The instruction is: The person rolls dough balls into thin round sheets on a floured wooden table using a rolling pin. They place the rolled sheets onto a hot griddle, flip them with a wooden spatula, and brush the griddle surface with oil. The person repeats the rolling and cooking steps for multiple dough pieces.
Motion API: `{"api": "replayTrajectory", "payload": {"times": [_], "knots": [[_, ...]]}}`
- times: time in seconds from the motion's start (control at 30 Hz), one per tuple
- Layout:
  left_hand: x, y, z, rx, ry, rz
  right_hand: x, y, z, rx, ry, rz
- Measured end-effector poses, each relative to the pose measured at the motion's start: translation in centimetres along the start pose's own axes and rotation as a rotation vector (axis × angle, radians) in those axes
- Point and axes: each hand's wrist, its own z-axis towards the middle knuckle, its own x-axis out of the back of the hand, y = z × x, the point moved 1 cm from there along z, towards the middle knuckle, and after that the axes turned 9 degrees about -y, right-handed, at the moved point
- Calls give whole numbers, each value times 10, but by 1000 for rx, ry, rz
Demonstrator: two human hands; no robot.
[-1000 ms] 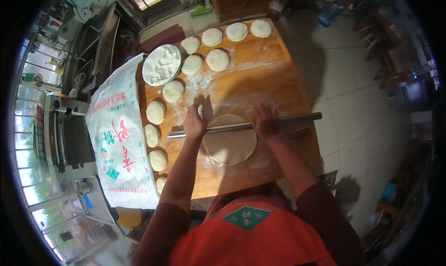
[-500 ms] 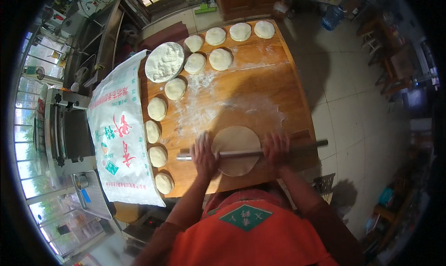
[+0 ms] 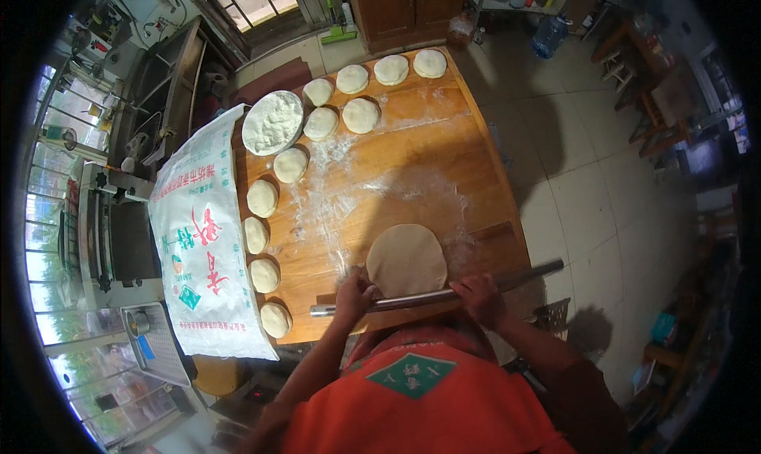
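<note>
A thin round of dough (image 3: 407, 257) lies flat on the floured wooden board. Across its near edge, close to my red apron, runs a long metal rolling pin (image 3: 420, 299), slightly slanted with the right end farther off. My left hand (image 3: 353, 295) is closed over the pin's left part, its curled fingertips beside the dough's lower left edge. Over the pin's right part my right hand (image 3: 479, 297) is closed too, with fingertips by the dough's lower right edge. Whether any fingertips pinch the dough I cannot tell.
Several thick dough discs (image 3: 262, 198) line the left and far sides of the wooden board (image 3: 428, 153). A bowl of flour (image 3: 273, 123) stands at the far left. A white printed sack (image 3: 198, 240) drapes over the left edge. Tiled floor (image 3: 587, 192) lies to the right.
The rolling pin and both hands have come nearer to my body, from the dough's middle to its near edge. My hands, flatter before, are now curled. The view has shifted slightly.
</note>
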Motion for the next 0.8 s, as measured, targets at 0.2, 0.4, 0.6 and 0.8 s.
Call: {"api": "replayTrajectory", "payload": {"times": [0.2,0.4,0.6,0.8], "knots": [[-6,41,0,-485,430,596,-13,1,20,-308,245,-77],[54,100,172,-290,370,285,-6,91,116,-325,398,-145],[22,61,119,-265,-101,285,-2,49,33,-133,147,-10],[28,13,-10,-121,374,324,-28,-18,-2,-233,-7,266]]}}
